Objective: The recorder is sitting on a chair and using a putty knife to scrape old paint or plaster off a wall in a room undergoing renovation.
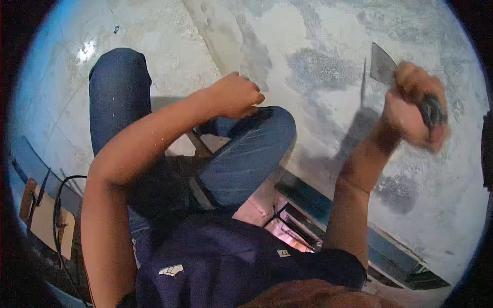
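My right hand (418,106) is raised at the right and wraps around the dark handle of a putty knife (382,66). The thin metal blade points up and left, and motion blurs the fingers. Behind it spreads a plastered wall surface (331,73), white with rough grey patches; the knife and arm cast a shadow there. Whether the blade touches the plaster, I cannot tell. My left hand (238,94) hangs with curled fingers just above my bent knee (269,131), and nothing shows in it.
Lower left, a black cable (57,200) loops past a beige panel (52,219). A dark teal board or ledge (308,196) runs along the wall's lower edge, continuing right behind my right arm. Below it is a pink-lit opening (292,231) with dark bars.
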Demonstrator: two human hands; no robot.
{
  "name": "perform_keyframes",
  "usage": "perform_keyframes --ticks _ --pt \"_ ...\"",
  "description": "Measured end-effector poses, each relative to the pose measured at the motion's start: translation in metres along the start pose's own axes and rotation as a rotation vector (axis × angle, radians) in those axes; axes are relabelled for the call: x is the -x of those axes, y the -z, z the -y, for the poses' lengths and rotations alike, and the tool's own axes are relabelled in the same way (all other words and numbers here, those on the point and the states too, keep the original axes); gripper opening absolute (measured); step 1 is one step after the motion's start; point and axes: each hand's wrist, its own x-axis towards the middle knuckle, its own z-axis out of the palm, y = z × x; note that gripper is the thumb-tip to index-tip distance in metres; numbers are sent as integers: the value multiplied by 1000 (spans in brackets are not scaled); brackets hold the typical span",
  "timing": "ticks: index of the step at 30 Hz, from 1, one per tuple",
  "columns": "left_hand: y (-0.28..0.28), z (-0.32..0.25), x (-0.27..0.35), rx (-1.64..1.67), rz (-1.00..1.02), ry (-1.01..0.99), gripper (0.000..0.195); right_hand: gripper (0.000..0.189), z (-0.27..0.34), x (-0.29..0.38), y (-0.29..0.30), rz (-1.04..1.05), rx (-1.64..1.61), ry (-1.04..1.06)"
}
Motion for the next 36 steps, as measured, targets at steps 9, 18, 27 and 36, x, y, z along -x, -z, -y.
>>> perform_keyframes --ticks 9,18,27,36 --pt "-6 2 10 -20 44 33 23 41 -99 36 13 23 -119 -132" --pt "6 -10 8 -3 121 70 23 48 -3 2 16 244 -141 44" --pt "15 -20 4 -27 148 42 23 76 0 18 -4 -312 77 -22" --pt "12 -8 12 15 154 84 26 66 27 53 -37 -805 -84 174"
